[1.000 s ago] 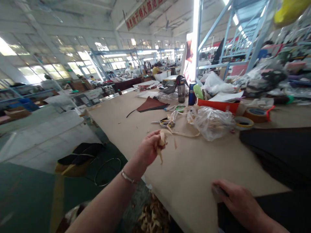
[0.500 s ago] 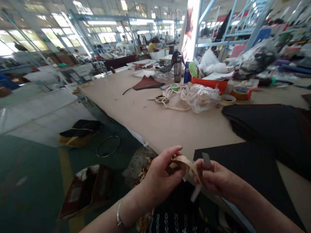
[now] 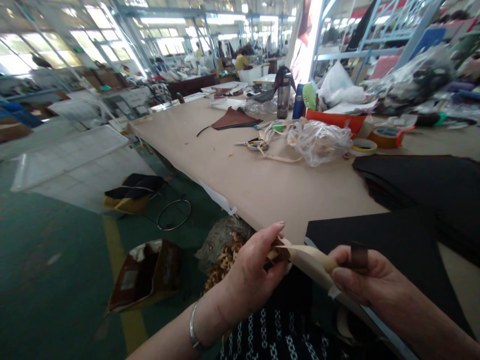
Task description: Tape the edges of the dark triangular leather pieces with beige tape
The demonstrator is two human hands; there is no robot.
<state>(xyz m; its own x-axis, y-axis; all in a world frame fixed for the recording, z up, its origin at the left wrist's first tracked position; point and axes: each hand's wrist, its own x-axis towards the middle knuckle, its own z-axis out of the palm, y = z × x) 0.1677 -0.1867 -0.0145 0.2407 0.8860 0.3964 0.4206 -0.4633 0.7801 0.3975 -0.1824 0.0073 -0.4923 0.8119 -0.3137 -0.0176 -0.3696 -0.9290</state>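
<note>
My left hand (image 3: 255,262) is curled around a small coil of strip, brown on one face, with thumb and fingers on either side of it. From there a pale tan strip (image 3: 309,255) stretches across to my right hand (image 3: 362,277), which pinches its other part between thumb and fingers. A short dark brown end (image 3: 359,256) sticks up past the right fingers. Both hands are raised over my lap at the near edge of the table (image 3: 270,187). Under the right hand lies a flat black sheet (image 3: 348,227) on the tabletop.
A stack of black sheets (image 3: 420,182) sits at right. Scissors (image 3: 255,144), a clear plastic bag (image 3: 322,142), tape rolls (image 3: 386,136) and a bottle (image 3: 284,95) lie farther back. Below left are a bag of curled scraps (image 3: 225,255) and an open box (image 3: 146,280).
My right hand has moved right, away from the left, and the looped strip between them is now drawn out straighter. The left hand still holds the coil. The view has shifted slightly.
</note>
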